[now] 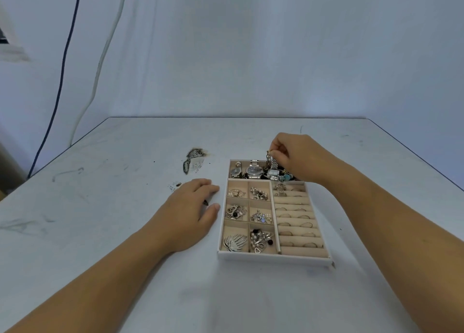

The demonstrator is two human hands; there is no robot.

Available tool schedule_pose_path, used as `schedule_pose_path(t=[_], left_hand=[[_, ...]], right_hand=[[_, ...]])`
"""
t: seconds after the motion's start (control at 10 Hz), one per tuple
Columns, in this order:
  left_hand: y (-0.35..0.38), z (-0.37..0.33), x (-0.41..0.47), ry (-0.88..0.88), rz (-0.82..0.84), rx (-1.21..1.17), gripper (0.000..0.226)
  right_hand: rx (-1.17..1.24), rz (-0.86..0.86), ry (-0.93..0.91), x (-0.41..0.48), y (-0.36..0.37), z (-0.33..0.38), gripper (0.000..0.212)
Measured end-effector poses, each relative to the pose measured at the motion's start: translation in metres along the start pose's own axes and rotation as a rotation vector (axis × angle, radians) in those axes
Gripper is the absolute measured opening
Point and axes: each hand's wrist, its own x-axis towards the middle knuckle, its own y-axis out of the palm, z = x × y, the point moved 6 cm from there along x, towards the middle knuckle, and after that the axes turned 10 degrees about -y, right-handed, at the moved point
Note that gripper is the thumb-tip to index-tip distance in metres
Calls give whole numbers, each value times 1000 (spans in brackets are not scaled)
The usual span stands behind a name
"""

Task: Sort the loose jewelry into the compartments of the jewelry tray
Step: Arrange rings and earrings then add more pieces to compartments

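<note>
the right hand [296,154] is pinching a small watch [273,168] by its metal band, dangling it over the far long compartment of the jewelry tray [273,257] where other watches are lying, while the left hand [190,209] is resting open beside the tray, seemingly steadying it.

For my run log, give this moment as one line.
right hand pinches watch band above jewelry tray far compartment | left hand flat on table beside tray
</note>
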Motion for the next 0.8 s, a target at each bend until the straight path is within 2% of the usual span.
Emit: schedule_pose_path(t=[0.2,0.4,0.6,0.7,0.8], left_hand=[[-1,-1,-1,-1,-2,0,47],[-1,-1,0,-2,4,11,47],[-1,-2,-2,-9,18,7,47],[-2,0,-2,-2,11,11,47],[1,-1,-1,8,46,74,48]], right_hand=[[-111,94,57,-2,15,-11,14],[-112,114,77,-8,17,-10,31],[-84,99,70,-23,14,-9,32],[-93,78,29,-40,9,8,38],[-138,127,4,-69,13,28,48]])
